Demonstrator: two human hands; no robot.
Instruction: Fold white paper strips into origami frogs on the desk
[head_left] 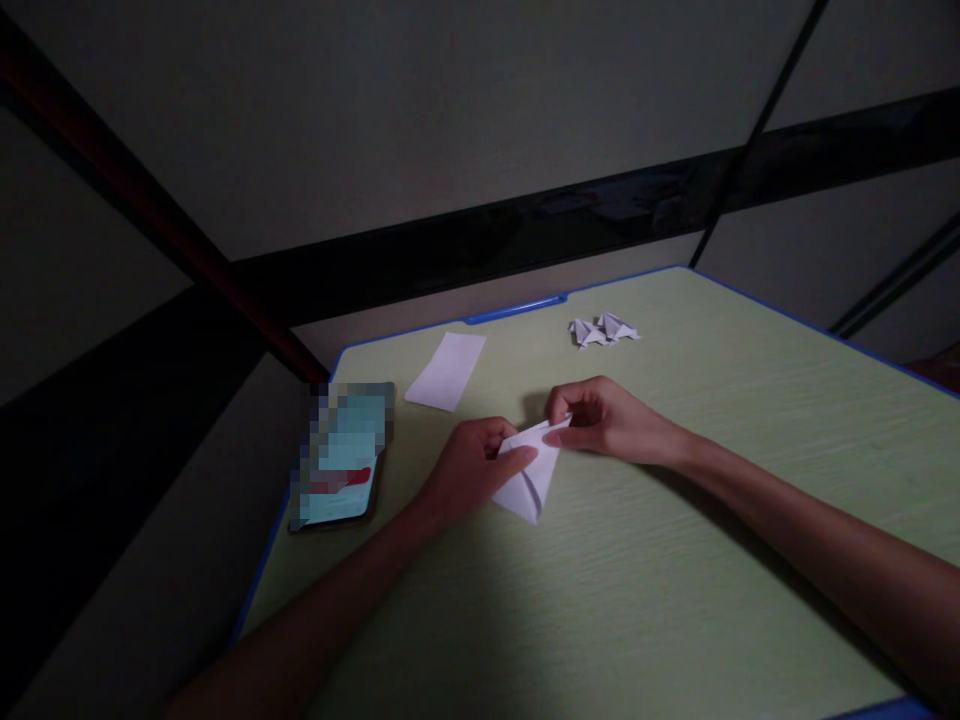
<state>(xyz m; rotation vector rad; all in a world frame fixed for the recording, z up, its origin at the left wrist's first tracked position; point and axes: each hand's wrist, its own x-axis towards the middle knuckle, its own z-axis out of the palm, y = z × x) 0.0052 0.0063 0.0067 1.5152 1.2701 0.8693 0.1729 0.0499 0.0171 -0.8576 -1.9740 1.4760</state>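
Note:
A small piece of folded white paper [534,478] is held between my two hands, just above the middle of the table. My left hand [478,458] grips its left side, the thumb lying on top and the fingers behind. At the upper right corner, my right hand [604,420] pinches the paper between thumb and fingers. Creases and a pointed flap show on the near face, and the lower end comes to a point. The paper's underside is hidden.
Beyond my hands lie small folded paper figures [604,330] and a flat white paper sheet [448,371]. A lit phone [343,460] is at the left edge of the pale green table [675,580]. Behind the table stand panelled doors [465,130].

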